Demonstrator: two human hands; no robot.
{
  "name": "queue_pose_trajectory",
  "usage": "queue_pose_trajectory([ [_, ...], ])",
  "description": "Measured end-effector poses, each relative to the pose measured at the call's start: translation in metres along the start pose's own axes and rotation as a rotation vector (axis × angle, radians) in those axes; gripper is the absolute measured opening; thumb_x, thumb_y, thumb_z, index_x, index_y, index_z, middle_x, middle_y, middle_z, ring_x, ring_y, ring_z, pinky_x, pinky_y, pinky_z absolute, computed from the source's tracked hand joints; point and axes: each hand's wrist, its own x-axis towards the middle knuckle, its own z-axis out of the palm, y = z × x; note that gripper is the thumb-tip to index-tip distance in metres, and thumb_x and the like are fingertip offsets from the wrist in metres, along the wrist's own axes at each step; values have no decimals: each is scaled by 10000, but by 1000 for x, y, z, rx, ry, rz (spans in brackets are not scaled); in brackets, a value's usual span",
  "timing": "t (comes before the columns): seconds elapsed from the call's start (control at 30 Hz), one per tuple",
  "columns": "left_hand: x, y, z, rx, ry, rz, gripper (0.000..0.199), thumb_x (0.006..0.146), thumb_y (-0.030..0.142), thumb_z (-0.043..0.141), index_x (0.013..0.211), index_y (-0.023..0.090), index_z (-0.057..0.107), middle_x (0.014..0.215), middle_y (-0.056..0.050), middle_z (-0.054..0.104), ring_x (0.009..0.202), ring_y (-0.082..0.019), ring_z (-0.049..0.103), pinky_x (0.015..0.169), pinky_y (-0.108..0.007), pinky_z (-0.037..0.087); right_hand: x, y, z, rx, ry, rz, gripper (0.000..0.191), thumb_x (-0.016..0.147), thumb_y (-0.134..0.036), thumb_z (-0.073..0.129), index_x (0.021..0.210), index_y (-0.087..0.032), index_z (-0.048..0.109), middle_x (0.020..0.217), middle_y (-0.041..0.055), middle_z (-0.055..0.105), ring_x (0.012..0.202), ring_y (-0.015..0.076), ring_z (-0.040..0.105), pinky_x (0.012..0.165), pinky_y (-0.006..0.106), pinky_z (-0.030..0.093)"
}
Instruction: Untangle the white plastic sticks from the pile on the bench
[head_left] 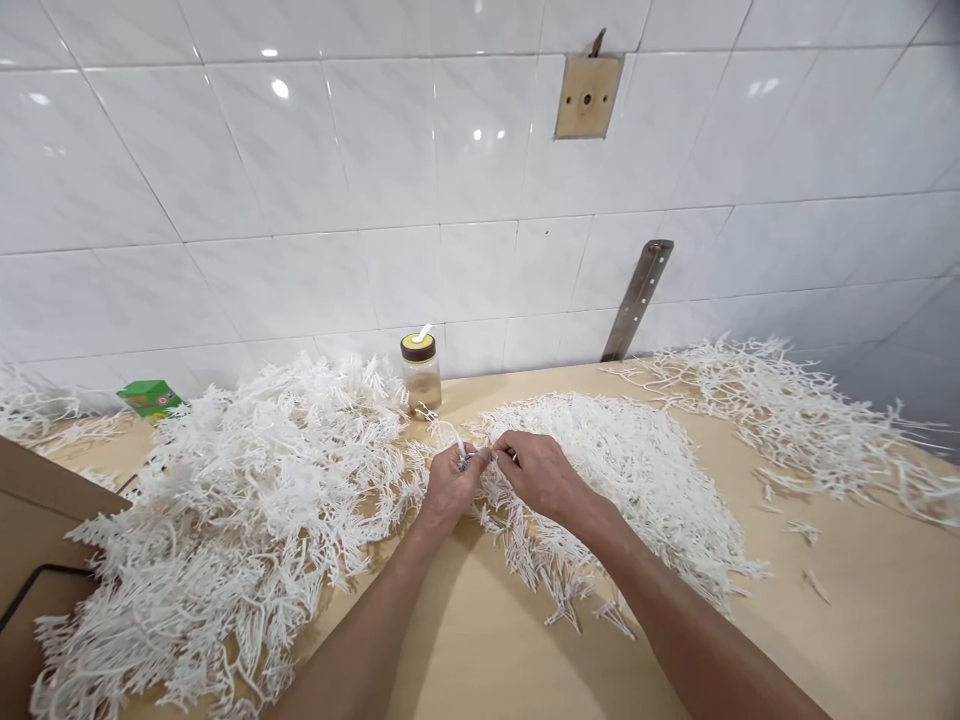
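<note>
My left hand (448,484) is closed around a thin white branched plastic stem (454,430), whose upper end curves up past the fingers. Close beside it, my right hand (541,472) pinches at the stem's other side, thumb against forefinger; the exact bit between these fingertips is too small to make out. To the left lies a big tangled heap of white branched sprigs (277,490). Under and beyond my right hand spreads a flatter pile of short white pieces (622,460).
A clear jar (421,378) with a dark and yellow lid stands behind my hands. Thin bare white strands (795,420) lie at the right on the wooden table (870,630). A green carton (150,398), a brown board (45,530) and a metal strip (637,300) are around.
</note>
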Motion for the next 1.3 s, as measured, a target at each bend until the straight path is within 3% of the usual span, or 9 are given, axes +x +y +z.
queue_pose_trajectory([
  [0.23,2,-4,2,15,25,-73,290,722,437,673,664,184,543,506,63,423,471,-90,351,469,-220,289,1,0,5,-66,-53,33,200,892,-143,475,756,-186,615,728,18,659,644,140,545,625,257,346],
  [0.4,2,-1,2,8,47,-22,309,712,435,698,626,174,557,525,43,463,502,-93,390,504,-222,315,3,6,7,-184,67,176,188,910,-132,431,817,-162,592,788,68,649,659,162,545,623,280,354],
  [0.5,1,-1,1,-108,-1,-94,379,704,515,711,643,176,554,489,59,431,451,-79,357,471,-219,291,5,11,3,-82,132,136,151,876,-129,480,893,-172,624,903,64,667,697,154,576,682,280,403],
  [0.6,2,-3,0,-241,-71,-162,424,694,559,724,669,179,538,467,74,406,415,-68,332,435,-212,258,6,11,-3,105,116,94,193,863,-157,506,952,-187,674,1004,61,695,723,146,608,737,288,449],
  [0.8,2,-1,-2,-342,-109,-209,440,681,549,750,685,173,522,488,69,424,417,-60,353,420,-199,259,5,1,-14,276,-58,94,234,872,-315,517,840,-196,716,806,26,723,703,165,609,674,288,448],
  [1.13,0,4,0,-297,-100,-206,448,659,544,758,653,177,501,454,80,392,383,-41,288,398,-190,206,4,-1,-15,209,-82,110,180,829,-272,546,726,-180,662,722,19,687,639,148,577,602,265,409],
  [1.3,-1,0,3,-262,-36,-239,441,643,530,762,640,181,493,452,79,388,397,-48,302,403,-192,224,0,-2,-8,117,-86,15,189,871,-189,475,712,-186,577,711,15,617,644,145,518,586,263,368],
])
